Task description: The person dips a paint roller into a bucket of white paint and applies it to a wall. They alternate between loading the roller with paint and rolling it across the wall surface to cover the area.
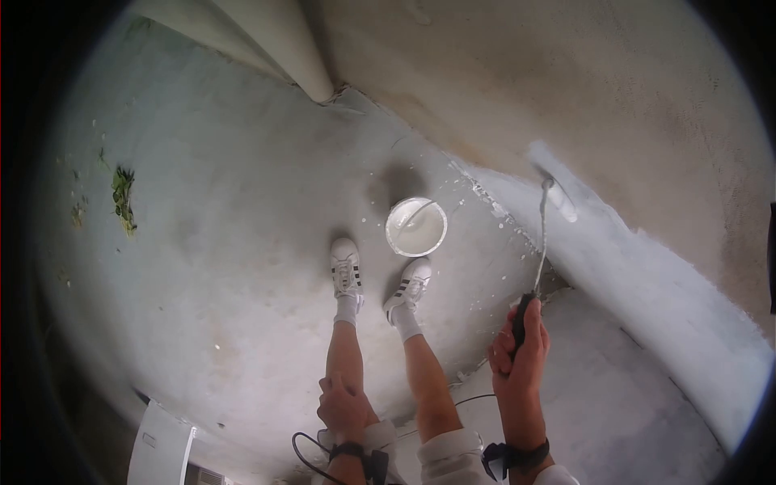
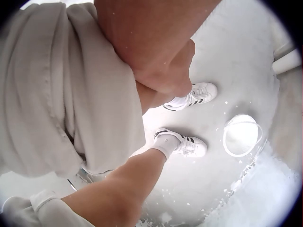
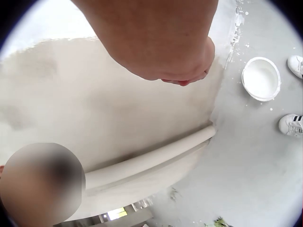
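My right hand point(image 1: 524, 360) grips the black handle of a paint roller point(image 1: 561, 202), out in front to the right in the head view. Its long, paint-coated rod runs up to the white roller sleeve, which lies against the wall point(image 1: 517, 89) within a band of fresh white paint point(image 1: 647, 275). In the right wrist view the hand point(image 3: 165, 56) hides the roller. Loosely bent, my left hand point(image 1: 343, 408) rests at my left knee and holds nothing. A white bucket point(image 1: 389, 230) with white paint inside stands on the floor just ahead of my shoes.
White paint drips dot the grey floor point(image 1: 242, 162) along the wall's foot. A pale pipe point(image 1: 299, 56) runs down the wall to the floor corner. Green leaves point(image 1: 124, 198) lie on the floor at left. My white shoes point(image 1: 345, 267) stand close behind the bucket.
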Demonstrator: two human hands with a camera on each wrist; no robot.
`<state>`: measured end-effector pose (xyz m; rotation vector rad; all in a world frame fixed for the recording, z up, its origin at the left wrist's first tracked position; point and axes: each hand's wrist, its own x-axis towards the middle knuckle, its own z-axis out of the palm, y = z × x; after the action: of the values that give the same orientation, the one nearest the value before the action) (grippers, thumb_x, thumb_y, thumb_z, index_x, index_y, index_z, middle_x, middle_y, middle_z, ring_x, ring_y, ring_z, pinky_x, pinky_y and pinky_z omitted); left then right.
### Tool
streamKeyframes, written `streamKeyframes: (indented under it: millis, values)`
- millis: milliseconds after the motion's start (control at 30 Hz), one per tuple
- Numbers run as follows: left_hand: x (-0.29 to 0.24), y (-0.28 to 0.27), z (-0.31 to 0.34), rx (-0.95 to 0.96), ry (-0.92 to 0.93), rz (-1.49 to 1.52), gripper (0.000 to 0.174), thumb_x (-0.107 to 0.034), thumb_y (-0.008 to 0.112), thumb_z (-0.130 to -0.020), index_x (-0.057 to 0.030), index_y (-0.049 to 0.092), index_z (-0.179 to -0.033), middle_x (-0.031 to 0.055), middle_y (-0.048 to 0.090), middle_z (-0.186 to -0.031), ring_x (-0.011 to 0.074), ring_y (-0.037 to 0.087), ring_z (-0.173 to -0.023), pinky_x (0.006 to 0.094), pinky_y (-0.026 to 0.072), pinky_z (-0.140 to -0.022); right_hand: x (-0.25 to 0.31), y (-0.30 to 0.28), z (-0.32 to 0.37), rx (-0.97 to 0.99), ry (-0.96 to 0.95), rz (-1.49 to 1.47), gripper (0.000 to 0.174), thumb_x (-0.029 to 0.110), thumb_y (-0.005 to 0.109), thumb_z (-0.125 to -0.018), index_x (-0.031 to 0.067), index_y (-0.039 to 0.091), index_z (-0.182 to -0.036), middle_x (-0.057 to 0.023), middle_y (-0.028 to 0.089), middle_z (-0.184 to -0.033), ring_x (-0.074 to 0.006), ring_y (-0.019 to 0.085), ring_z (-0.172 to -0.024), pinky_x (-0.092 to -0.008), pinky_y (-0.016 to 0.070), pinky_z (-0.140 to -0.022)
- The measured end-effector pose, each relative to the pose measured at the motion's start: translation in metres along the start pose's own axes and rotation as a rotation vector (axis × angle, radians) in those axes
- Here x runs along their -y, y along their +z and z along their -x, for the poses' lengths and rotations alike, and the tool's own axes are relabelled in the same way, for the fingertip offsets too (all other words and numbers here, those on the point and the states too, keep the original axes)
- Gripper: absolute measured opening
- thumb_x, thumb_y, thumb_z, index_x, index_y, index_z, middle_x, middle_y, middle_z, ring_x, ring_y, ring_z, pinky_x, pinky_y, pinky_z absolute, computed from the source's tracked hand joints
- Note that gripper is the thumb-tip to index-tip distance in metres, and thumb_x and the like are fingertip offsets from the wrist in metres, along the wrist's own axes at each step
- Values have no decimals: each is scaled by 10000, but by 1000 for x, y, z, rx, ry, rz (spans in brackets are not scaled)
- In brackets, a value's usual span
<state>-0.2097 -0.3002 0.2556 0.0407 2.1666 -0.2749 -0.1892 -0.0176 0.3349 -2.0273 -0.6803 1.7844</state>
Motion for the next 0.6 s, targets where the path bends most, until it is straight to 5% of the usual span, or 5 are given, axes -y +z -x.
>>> streamKeyframes:
  millis: [300,600]
  values:
    - [4,0,-3,-2,18,-6,345,-203,596,-831,-90,571,-1156,127,553,-1119,353,662,-888,473,541,-736,-64,22,-90,-17,-110,170,410,452,497,-1006,83,486,-828,29,393,-551,-55,307,-372,-239,221,-325]
    - [-10,-9,-5,14,33,-61,365,-210,600,-832,-88,576,-1176,137,554,-1108,357,664,-875,461,547,-738,-5,-6,7,-22,-111,111,400,431,458,-1028,78,483,-842,32,385,-551,-47,276,-385,-230,210,-326]
